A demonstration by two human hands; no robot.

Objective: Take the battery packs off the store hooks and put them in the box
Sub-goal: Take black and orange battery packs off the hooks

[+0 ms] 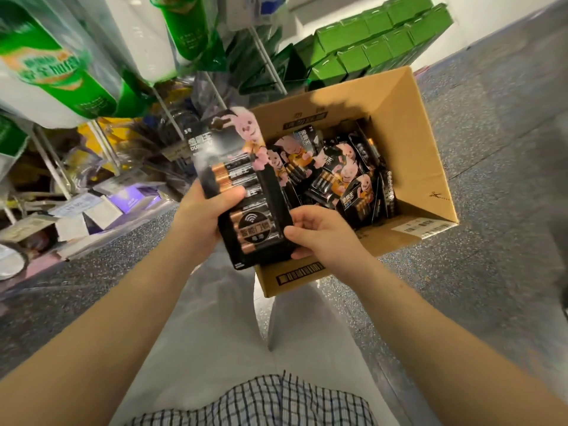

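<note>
Grey speckled floor (491,149) across most of the view, seen from above by a head-worn camera. Store racking (101,139) at upper left, crowded with green and white packets (52,66) on slanted metal hooks, price tags along the lower edge. Stacked green cartons (378,44) at the top, just behind the box. Brown cardboard box (421,167) standing open on the floor at centre right, flaps up, printed markings on its inner wall and a barcode label on one flap. Inside the box, a loose heap of battery packs (341,176), black cards with pink rabbit pictures and copper-topped cells, lying at mixed angles and overlapping. Pale trouser legs (215,318) and a checked shirt hem (261,401) at the bottom, bare forearms reaching forward from both lower corners. Held above the near-left corner of the box, a stack of battery packs (246,192), upright and leaning slightly, front card showing a row of batteries and a round black sticker. Left hand (196,219) curled round the left edge of the stack, thumb pressed across the front card. Right hand (319,232) gripping the lower right edge of the same stack, thumb on the front, fingers bent behind. Exact number of packs in the stack not clear.
</note>
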